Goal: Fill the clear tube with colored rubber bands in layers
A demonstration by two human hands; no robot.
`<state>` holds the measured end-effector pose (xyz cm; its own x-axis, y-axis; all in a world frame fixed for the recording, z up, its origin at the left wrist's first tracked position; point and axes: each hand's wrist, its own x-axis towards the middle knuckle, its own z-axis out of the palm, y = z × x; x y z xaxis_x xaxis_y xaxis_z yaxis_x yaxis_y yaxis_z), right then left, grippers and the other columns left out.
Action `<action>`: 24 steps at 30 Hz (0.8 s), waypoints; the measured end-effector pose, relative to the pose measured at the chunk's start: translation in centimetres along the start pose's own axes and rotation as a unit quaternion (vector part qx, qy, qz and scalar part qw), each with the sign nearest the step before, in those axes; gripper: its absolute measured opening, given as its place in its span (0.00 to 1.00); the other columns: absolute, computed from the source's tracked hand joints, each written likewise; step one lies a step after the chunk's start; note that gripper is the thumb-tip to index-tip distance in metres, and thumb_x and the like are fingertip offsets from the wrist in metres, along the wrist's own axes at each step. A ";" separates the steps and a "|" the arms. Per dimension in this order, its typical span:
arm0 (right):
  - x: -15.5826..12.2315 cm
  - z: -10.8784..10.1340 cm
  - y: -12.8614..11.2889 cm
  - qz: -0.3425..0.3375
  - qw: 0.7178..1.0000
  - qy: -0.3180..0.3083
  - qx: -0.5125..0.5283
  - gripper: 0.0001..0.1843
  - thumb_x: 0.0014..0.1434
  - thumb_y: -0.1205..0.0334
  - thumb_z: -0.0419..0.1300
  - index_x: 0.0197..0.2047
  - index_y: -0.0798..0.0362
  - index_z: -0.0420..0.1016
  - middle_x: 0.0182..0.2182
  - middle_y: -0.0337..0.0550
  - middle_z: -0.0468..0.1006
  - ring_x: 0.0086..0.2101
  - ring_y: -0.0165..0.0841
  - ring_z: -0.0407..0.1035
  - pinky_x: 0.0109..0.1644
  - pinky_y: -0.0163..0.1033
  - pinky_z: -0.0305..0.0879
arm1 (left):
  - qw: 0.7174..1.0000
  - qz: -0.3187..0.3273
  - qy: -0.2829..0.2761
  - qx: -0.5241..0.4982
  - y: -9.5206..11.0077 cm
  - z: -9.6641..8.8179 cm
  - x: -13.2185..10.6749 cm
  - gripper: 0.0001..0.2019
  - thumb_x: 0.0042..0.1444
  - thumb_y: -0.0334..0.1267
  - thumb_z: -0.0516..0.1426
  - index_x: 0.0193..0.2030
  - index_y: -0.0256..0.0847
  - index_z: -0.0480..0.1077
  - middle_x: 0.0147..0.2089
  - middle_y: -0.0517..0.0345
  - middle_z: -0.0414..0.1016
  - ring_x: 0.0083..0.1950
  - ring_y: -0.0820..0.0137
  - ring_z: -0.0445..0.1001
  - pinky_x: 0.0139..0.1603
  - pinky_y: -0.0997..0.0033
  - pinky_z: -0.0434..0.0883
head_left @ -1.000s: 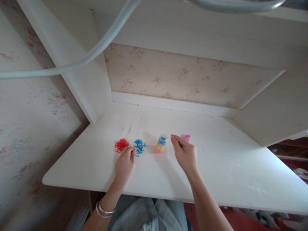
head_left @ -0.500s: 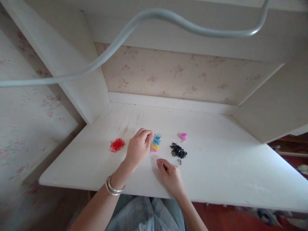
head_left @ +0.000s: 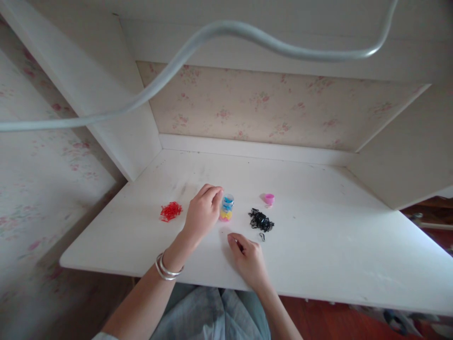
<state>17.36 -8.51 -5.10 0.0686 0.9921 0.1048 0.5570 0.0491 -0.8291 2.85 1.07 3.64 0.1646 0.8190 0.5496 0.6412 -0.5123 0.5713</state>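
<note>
A small clear jar (head_left: 227,207) stands upright on the desk, with blue, yellow and pink bits layered inside and its mouth uncovered. My left hand (head_left: 204,208) is beside the jar's rim on the left, fingers pinched; what they hold, if anything, is hidden. Nearer to me, my right hand (head_left: 247,257) rests on the desk with its fingers curled closed, and I cannot see anything in it. To its upper right lies a heap of black rubber bands (head_left: 261,221), with one loose black band (head_left: 262,236) just below. A pile of red rubber bands (head_left: 171,211) lies left of my left hand.
A pink cap (head_left: 269,199) sits behind the black heap. The white desk (head_left: 318,245) has side panels and a low back ledge (head_left: 255,149). A pale cable or tube (head_left: 233,29) crosses the upper view.
The view has shifted slightly. My left hand stays pinched near the jar's rim, and my right hand keeps its curled pose on the desk. The piles look the same.
</note>
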 end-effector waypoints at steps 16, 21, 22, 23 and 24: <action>0.1 0.7 -0.8 -0.020 0.982 -0.025 -0.187 0.16 0.66 0.55 0.48 0.42 0.45 0.78 0.30 0.38 0.81 0.29 0.32 0.75 0.30 0.31 0.57 | 0.971 -0.154 -0.105 0.151 -8.1 -2.8 -9.0 0.09 0.62 0.39 0.50 0.44 0.44 0.70 0.46 0.56 0.73 0.39 0.69 0.76 0.39 0.71 0.70; 0.9 3.2 -3.7 -0.076 0.953 -0.052 -0.289 0.16 0.67 0.59 0.46 0.41 0.43 0.75 0.31 0.36 0.81 0.30 0.31 0.75 0.29 0.30 0.56 | 0.964 -0.142 -0.119 0.192 -8.0 -2.4 -10.0 0.10 0.62 0.41 0.52 0.47 0.47 0.69 0.49 0.57 0.71 0.38 0.70 0.76 0.35 0.73 0.70; 1.3 3.9 -4.3 -0.080 0.950 -0.057 -0.297 0.15 0.67 0.59 0.46 0.42 0.42 0.75 0.31 0.36 0.81 0.30 0.31 0.75 0.29 0.30 0.56 | 0.965 -0.135 -0.117 0.192 -8.0 -2.3 -10.1 0.10 0.62 0.41 0.51 0.47 0.47 0.69 0.49 0.57 0.71 0.39 0.70 0.76 0.35 0.73 0.70; 1.8 4.5 -4.8 -0.079 0.947 -0.062 -0.306 0.15 0.67 0.59 0.46 0.45 0.42 0.74 0.32 0.36 0.81 0.30 0.32 0.76 0.30 0.30 0.57 | 0.967 -0.127 -0.114 0.190 -8.0 -2.3 -10.3 0.09 0.62 0.40 0.51 0.46 0.47 0.70 0.48 0.57 0.71 0.39 0.71 0.76 0.35 0.74 0.70; 2.4 5.1 -5.3 -0.073 0.943 -0.066 -0.318 0.15 0.66 0.59 0.47 0.49 0.42 0.72 0.32 0.37 0.81 0.30 0.33 0.76 0.30 0.31 0.59 | 0.969 -0.120 -0.109 0.187 -8.1 -2.2 -10.4 0.10 0.63 0.39 0.50 0.46 0.46 0.70 0.48 0.57 0.71 0.39 0.71 0.76 0.36 0.74 0.70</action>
<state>10.40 -5.82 -3.26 -0.1287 0.9878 0.0880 0.9389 0.1499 -0.3100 -5.73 -3.89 -5.34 0.1062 0.9587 0.2639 0.9003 -0.2053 0.3838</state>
